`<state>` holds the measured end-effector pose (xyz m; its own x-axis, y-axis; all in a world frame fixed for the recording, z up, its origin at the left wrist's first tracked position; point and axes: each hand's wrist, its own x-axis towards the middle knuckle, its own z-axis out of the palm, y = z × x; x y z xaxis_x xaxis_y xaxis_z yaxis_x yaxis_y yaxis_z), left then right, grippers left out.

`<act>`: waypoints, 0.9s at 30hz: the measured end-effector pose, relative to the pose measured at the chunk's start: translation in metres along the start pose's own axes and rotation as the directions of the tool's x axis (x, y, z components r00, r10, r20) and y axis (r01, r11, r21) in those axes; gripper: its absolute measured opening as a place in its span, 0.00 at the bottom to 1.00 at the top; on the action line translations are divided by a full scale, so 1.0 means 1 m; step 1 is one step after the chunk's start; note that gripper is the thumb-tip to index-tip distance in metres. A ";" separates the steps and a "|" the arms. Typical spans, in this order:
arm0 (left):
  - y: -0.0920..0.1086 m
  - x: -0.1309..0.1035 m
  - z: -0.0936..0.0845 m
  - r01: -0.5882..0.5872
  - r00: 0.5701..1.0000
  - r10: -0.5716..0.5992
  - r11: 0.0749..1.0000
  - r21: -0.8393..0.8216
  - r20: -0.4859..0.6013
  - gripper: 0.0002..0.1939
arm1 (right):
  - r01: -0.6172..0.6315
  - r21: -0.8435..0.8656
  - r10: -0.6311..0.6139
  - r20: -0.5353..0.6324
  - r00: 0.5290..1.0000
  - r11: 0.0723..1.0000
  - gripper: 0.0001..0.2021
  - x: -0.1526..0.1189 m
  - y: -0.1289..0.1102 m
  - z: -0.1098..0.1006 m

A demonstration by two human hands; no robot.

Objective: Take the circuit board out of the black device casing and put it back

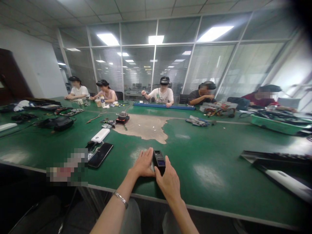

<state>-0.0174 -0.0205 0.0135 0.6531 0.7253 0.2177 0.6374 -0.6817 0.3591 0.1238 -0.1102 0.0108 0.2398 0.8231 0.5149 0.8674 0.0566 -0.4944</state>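
From the black device (159, 160) between my hands, the black phone (100, 155) lies at about 10 o'clock, with the white power bank (100, 136) just beyond it. At 11, farther out, a black-and-red unit with a round grey top (122, 118) sits at the edge of a bare brown patch (143, 128), which spreads over the green surface (195, 146) towards 12. Past that, a long blue bar (163, 106) lies crosswise near a person in white (162, 94). A grey bundle (197, 121) is at 1, the green basket (273, 125) of dark parts at 2, and a white-and-black piece (287, 182) at 3.

The device lies on the surface, right of my left hand (143, 164), whose fingers are extended, open-handed, along its 9 o'clock side. My right hand (170, 182) has its fingers around the near end, gripping between thumb and index; the display faces up between them. I cannot tell how firmly either presses.
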 end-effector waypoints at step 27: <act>0.002 0.000 -0.004 0.010 1.000 -0.011 0.999 0.032 0.028 0.66 | -0.093 0.116 0.102 -0.077 0.992 0.989 0.33 0.025 -0.008 -0.020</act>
<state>-0.0179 -0.0212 0.0175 0.6572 0.7299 0.1882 0.6570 -0.6770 0.3317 0.1318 -0.1017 0.0413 0.3601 0.7787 0.5137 0.7849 0.0448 -0.6181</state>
